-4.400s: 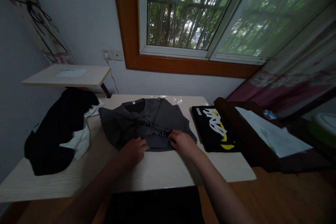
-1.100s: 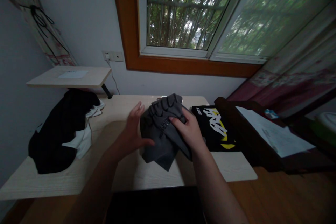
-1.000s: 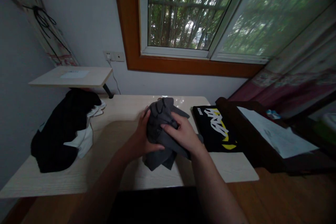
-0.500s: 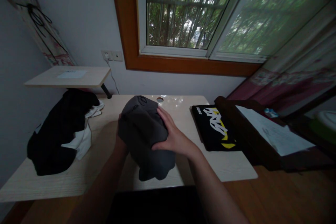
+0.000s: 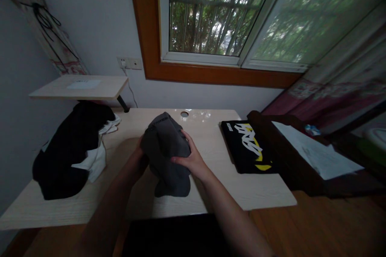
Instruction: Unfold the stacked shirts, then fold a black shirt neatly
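A dark grey garment [image 5: 167, 148] is bundled between my two hands above the middle of the table, with small dark lettering near its top and a loose part hanging down towards me. My right hand [image 5: 191, 156] grips its right side, thumb in front and fingers behind. My left hand [image 5: 140, 156] holds the left side, and its fingers are mostly hidden behind the cloth. What kind of garment it is I cannot make out.
A black and white heap of clothes [image 5: 69, 152] lies on the left of the pale table [image 5: 117, 204], partly under a small raised shelf [image 5: 105, 87]. On the right lies a folded black garment [image 5: 233, 146] with white and yellow print, beside a dark brown piece of furniture [image 5: 286, 156].
Both hands have squeezed the grey garment into a narrower bundle. My right hand has moved slightly left, and the hanging part has shifted left and up.
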Demonstrator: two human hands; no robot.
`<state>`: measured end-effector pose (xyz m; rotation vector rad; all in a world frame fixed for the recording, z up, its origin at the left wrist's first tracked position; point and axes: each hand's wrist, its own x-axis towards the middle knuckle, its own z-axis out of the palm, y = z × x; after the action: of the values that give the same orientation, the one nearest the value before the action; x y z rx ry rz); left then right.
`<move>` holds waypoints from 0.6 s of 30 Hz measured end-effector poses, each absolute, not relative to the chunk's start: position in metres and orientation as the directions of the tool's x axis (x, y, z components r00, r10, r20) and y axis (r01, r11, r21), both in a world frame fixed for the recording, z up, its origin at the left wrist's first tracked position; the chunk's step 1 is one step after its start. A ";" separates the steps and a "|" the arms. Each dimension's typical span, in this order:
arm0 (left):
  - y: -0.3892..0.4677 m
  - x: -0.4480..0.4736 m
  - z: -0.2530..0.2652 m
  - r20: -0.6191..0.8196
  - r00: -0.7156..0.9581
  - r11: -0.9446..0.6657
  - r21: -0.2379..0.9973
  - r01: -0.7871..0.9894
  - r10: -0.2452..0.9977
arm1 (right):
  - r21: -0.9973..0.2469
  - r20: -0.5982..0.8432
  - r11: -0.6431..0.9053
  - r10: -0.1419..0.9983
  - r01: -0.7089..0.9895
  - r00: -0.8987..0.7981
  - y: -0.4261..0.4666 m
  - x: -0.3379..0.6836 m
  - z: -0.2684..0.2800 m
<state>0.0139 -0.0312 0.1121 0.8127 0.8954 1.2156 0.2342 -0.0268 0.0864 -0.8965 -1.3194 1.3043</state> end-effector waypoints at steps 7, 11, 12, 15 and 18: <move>-0.064 -0.008 0.080 -0.078 0.186 0.143 0.918 -0.369 0.979 | -0.960 0.160 0.134 0.983 -0.245 -0.089 -0.021 0.223 0.087; -0.077 -0.001 0.081 -0.217 -0.013 0.204 0.937 -0.285 0.976 | -0.971 0.233 0.199 0.919 -0.135 -0.319 -0.031 0.201 0.077; -0.079 0.000 0.082 -0.256 -0.077 0.226 0.934 -0.277 0.964 | -0.966 0.259 0.238 0.891 -0.102 -0.373 -0.035 0.196 0.076; -0.081 -0.003 0.086 -0.292 -0.227 0.225 0.934 -0.277 0.929 | -0.912 0.334 0.407 0.804 0.046 -0.493 -0.045 0.184 0.082; -0.082 -0.025 0.089 -0.254 -0.359 0.196 0.962 -0.191 0.898 | -0.799 0.407 0.575 0.731 0.174 -0.547 -0.048 0.181 0.098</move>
<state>-0.0251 -0.0825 0.0887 0.7139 1.4675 1.3691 0.1814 -0.0477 0.0975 -0.7213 -2.0424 0.9283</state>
